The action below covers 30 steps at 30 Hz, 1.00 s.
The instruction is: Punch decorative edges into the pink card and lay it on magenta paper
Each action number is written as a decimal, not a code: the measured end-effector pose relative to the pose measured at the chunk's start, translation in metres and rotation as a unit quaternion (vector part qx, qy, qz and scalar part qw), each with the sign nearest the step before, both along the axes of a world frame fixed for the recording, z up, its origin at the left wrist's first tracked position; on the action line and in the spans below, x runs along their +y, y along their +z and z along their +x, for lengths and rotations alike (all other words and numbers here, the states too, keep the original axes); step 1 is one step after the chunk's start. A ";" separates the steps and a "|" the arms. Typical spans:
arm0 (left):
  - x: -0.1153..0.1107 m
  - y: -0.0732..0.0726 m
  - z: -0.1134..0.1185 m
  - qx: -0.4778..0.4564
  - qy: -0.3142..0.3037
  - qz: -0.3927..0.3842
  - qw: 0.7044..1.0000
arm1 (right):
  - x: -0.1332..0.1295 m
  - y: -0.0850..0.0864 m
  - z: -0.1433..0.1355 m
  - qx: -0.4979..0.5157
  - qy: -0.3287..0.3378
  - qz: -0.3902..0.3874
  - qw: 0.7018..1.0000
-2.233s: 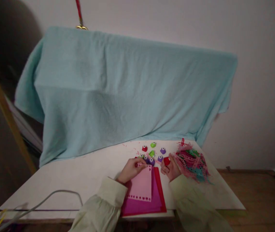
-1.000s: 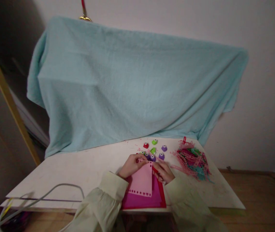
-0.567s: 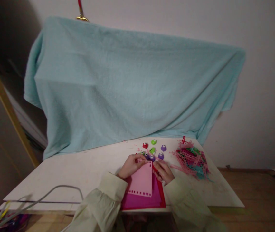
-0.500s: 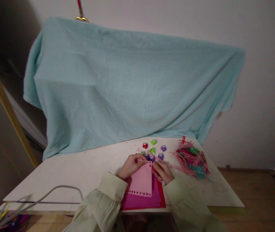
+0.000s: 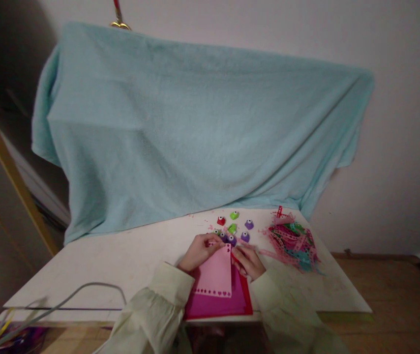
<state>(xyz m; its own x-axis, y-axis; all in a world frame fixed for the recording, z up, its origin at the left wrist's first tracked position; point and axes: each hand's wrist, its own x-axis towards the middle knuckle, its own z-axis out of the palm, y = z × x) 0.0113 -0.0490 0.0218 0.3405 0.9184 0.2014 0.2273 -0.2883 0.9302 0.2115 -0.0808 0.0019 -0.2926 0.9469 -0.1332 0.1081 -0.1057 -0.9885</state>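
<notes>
By the table's [image 5: 121, 260] front edge, the pink sheet [image 5: 214, 275], pinched in the left hand [image 5: 198, 253], could tear if the right hand [image 5: 251, 263], gripping a red punch [image 5: 235, 256], tugged its corner.

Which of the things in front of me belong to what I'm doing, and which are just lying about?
In the work, it seems:
- pink sheet, in the left hand
- red item, mostly hidden by the right hand
- magenta sheets beneath
- probably the small eyed pieces

Just lying about, apparently:
- tangled cut strips
- grey cable
- blue cloth
</notes>
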 end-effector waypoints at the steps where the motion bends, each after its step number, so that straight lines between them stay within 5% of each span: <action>1: 0.000 0.000 0.000 0.002 0.002 0.001 1.000 | 0.000 -0.001 0.000 0.004 0.000 -0.006 1.000; 11: 0.000 0.001 0.000 -0.002 -0.002 -0.008 1.000 | 0.002 0.001 0.000 0.034 -0.029 -0.114 0.992; 30: 0.000 0.001 -0.001 0.004 -0.013 0.000 1.000 | 0.004 -0.004 -0.002 0.026 -0.019 -0.094 0.995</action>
